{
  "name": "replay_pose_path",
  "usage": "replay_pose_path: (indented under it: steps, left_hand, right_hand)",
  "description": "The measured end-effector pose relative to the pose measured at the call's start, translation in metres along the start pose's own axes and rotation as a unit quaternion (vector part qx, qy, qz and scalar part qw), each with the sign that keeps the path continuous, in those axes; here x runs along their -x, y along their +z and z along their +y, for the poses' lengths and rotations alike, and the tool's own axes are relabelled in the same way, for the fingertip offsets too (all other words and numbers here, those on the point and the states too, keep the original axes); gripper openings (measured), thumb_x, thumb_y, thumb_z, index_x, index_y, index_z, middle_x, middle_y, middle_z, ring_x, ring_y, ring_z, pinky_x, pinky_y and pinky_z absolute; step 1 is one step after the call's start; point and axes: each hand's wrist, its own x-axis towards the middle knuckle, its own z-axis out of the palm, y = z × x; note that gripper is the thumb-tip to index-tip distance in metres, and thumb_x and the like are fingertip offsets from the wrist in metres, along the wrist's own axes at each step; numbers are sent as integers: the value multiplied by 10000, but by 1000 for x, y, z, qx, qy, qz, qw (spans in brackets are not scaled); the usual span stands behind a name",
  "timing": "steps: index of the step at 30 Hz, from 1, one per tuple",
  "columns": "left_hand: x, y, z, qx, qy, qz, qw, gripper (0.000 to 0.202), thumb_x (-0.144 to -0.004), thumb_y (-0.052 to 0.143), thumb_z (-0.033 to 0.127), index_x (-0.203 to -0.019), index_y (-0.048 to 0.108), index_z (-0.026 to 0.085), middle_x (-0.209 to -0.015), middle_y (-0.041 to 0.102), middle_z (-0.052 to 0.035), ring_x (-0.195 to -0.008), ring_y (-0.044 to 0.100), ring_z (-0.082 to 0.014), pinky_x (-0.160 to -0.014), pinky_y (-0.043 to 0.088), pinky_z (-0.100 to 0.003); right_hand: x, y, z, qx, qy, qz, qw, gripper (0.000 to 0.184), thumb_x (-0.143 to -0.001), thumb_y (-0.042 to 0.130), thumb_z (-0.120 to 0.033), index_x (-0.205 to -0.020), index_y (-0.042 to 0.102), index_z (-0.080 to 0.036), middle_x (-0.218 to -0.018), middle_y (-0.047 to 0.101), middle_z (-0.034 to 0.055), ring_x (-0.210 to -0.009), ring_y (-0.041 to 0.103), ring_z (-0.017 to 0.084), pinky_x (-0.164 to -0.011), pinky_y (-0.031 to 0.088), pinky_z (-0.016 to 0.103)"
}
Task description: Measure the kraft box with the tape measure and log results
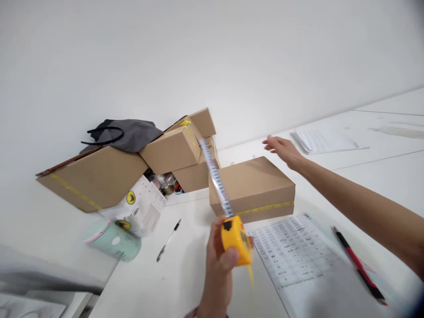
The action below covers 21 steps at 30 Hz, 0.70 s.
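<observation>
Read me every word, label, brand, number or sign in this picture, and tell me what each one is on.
No text reads clearly.
Tape measure's blade: a printed scale, numbers too blurred to read.
Printed sheet: rows of characters, too small and blurred.
Avocado-printed box: a barcode and fine print, unreadable.
Yellow strip on the nearest cardboard box: faint marks, unreadable.
Paper stack: faint print, unreadable.

White table (185, 269), on it cardboard box (253, 182), clear pen (168, 241), printed sheet (291, 254)
</observation>
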Motion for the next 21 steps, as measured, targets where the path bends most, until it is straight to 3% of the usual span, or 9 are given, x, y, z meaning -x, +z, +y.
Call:
replay_pose_path:
  steps: [2,5,7,9,11,16,18,21]
  left_hand:
    - [-2,-29,2,-50,41,49,997,683,-683,850,433,-1272,557,251,-1124,660,-84,-922,712,-303,-866,566,-468]
    - [-16,-57,-3,-82,40,93,992,615,-683,846,426,-1209,583,247,-1125,642,-71,-896,711,-270,-868,563,-458]
    - [-26,-65,-7,-78,16,83,993,579,-679,844,433,-1166,601,235,-1117,644,-71,-882,708,-253,-890,549,-456]
    - [-32,-67,-5,-70,-5,55,996,572,-684,839,441,-1161,603,231,-1113,653,-78,-896,707,-258,-899,543,-454]
    - [-35,-65,2,-59,3,32,998,584,-690,835,447,-1178,599,231,-1162,652,-95,-917,705,-269,-891,548,-450]
    - [-43,-51,33,-53,52,6,997,610,-666,843,484,-1168,600,236,-1359,579,-116,-911,704,-265,-880,568,-463]
    - [-47,-43,40,-73,59,5,996,594,-680,833,482,-1160,592,228,-1263,623,-101,-886,705,-251,-880,569,-463]
    - [-40,-26,38,-109,85,16,990,631,-681,844,473,-1194,560,238,-1104,652,-65,-863,703,-238,-824,581,-413]
  right_hand:
    - [28,-23,14,1,26,25,999,665,-907,378,-754,-1052,695,-189,-877,692,108,-833,637,241,-811,519,394]
    - [77,-39,34,40,51,-38,997,709,-916,336,-761,-1226,659,-211,-775,664,64,-727,611,229,-749,528,400]
    - [104,-40,38,46,44,-77,995,692,-936,320,-738,-1358,597,-264,-939,711,73,-805,641,237,-777,538,398]
    - [117,-38,32,61,20,-89,994,618,-943,358,-710,-1374,593,-334,-1177,702,62,-990,650,262,-851,531,398]
    - [117,-40,16,84,1,-85,993,553,-928,432,-692,-1319,635,-359,-1239,686,40,-1086,628,282,-869,521,389]
    - [88,-49,-25,117,14,-60,991,494,-845,574,-692,-1102,710,-292,-924,709,51,-855,650,258,-706,518,376]
    - [78,-46,-30,145,1,-34,989,473,-851,559,-688,-994,713,-265,-937,694,71,-867,650,270,-738,523,412]
    - [72,-37,-29,165,-93,12,982,396,-886,540,-612,-921,693,-248,-1146,661,110,-1041,637,306,-870,519,468]
